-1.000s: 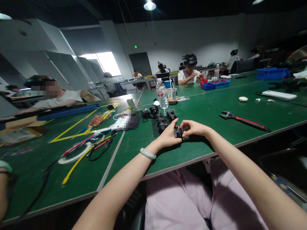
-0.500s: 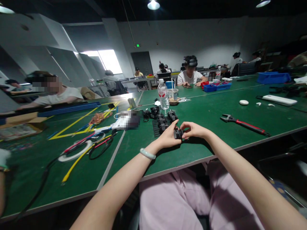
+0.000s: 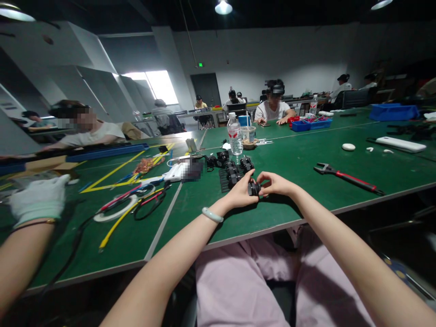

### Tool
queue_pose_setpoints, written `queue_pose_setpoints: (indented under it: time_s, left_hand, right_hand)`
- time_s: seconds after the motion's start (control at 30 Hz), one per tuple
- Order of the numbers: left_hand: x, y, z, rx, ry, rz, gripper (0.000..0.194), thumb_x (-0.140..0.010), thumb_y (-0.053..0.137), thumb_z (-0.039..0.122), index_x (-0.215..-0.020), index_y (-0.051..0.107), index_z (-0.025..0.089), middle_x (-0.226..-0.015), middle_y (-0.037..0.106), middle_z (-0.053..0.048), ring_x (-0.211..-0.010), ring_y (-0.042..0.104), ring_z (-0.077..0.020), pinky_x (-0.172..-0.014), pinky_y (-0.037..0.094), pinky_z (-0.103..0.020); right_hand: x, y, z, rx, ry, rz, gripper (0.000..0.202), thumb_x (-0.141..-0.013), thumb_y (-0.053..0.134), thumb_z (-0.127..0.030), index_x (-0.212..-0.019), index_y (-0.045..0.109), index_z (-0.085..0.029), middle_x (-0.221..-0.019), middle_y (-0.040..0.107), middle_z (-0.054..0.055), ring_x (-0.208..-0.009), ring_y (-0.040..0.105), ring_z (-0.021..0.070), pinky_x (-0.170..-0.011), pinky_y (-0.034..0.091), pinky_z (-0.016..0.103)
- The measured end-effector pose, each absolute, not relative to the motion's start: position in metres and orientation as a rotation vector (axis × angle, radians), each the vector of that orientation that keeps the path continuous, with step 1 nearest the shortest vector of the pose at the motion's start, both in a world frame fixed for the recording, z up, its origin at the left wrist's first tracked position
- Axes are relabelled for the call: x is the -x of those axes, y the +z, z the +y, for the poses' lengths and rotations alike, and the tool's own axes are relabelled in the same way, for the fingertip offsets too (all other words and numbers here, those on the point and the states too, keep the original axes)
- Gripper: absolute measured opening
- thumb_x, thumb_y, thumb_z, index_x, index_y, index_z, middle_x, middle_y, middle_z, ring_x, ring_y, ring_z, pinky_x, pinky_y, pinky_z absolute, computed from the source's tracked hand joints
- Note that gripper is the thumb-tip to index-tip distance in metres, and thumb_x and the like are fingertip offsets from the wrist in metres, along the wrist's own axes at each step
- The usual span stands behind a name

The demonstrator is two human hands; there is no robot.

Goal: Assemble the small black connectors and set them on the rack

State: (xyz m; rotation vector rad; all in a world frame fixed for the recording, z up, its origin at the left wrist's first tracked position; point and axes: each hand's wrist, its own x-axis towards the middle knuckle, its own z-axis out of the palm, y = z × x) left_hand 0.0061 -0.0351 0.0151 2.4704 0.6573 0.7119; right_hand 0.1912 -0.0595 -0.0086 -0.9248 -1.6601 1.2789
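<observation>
Both hands meet around a small round black part (image 3: 254, 189) just above the green table. My left hand (image 3: 240, 192), with a pale bangle at its wrist, is closed on the part's left side. My right hand (image 3: 276, 184) pinches its right side with curled fingertips. What kind of part it is cannot be made out. Just beyond my left hand lie several black parts (image 3: 233, 171) of similar look, beside a black ribbed piece (image 3: 224, 180). An adjustable wrench (image 3: 350, 178) with red and black handles rests to the right of my right hand.
A water bottle (image 3: 235, 136) and a plastic cup (image 3: 248, 133) stand beyond the black parts. Cables and a white ring (image 3: 116, 209) lie at left, near a co-worker's gloved hand (image 3: 39, 200). A white earbud case (image 3: 348, 147) and blue trays (image 3: 311, 124) sit farther back.
A co-worker's gloved hand has come into view from the left. The view has shifted slightly, moving the scene rightward. My hands keep about the same hold on the black part.
</observation>
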Motion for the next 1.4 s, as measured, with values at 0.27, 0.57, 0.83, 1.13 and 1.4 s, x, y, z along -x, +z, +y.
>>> queue_pose_setpoints:
  time_s: [0.27,0.57,0.83,1.13,1.4]
  left_hand:
    - [-0.0049,0.0162,-0.0368,-2.470,0.710,0.672,0.090,-0.056,0.063,0.020,-0.132,0.015,0.013,-0.104,0.048,-0.007,-0.095,0.050,-0.0199,-0.087,0.039,-0.034]
    - [-0.0056,0.0173,-0.0389,-2.478,0.716,0.691,0.088,-0.056,0.061,0.019,-0.132,0.016,0.015,-0.103,0.048,-0.006,-0.092,0.051,-0.0191,-0.087,0.039,-0.034]
    - [-0.0054,0.0138,-0.0371,-2.439,0.733,0.715,0.088,-0.056,0.061,0.016,-0.132,0.016,0.015,-0.098,0.049,-0.004,-0.089,0.051,-0.0174,-0.085,0.040,-0.032]
    - [-0.0063,0.0157,-0.0380,-2.385,0.727,0.736,0.088,-0.055,0.062,0.016,-0.131,0.018,0.016,-0.097,0.049,-0.004,-0.088,0.052,-0.0174,-0.084,0.041,-0.034]
    - [-0.0062,0.0144,-0.0356,-2.403,0.729,0.743,0.090,-0.055,0.063,0.017,-0.132,0.015,0.015,-0.095,0.049,-0.003,-0.087,0.052,-0.0167,-0.084,0.040,-0.033]
  right_hand:
    - [-0.1904,-0.0074,-0.0595,0.897,1.262,-1.700,0.043,-0.053,0.074,-0.025,-0.087,0.048,-0.017,-0.078,0.057,0.000,-0.069,0.056,0.0130,-0.057,0.051,0.028]
    - [-0.1902,-0.0055,-0.0582,0.904,1.244,-1.702,0.045,-0.051,0.075,-0.028,-0.087,0.050,-0.017,-0.081,0.058,0.000,-0.066,0.056,0.0124,-0.055,0.051,0.028]
    - [-0.1901,-0.0071,-0.0565,0.924,1.255,-1.691,0.044,-0.051,0.074,-0.028,-0.086,0.051,-0.016,-0.082,0.057,0.001,-0.065,0.056,0.0114,-0.055,0.051,0.026]
    - [-0.1906,-0.0076,-0.0559,0.922,1.291,-1.674,0.044,-0.050,0.074,-0.028,-0.086,0.051,-0.016,-0.086,0.057,0.002,-0.064,0.056,0.0108,-0.054,0.050,0.025]
    - [-0.1902,-0.0069,-0.0564,0.898,1.305,-1.658,0.043,-0.051,0.074,-0.027,-0.085,0.051,-0.017,-0.086,0.057,0.001,-0.066,0.056,0.0110,-0.057,0.050,0.026]
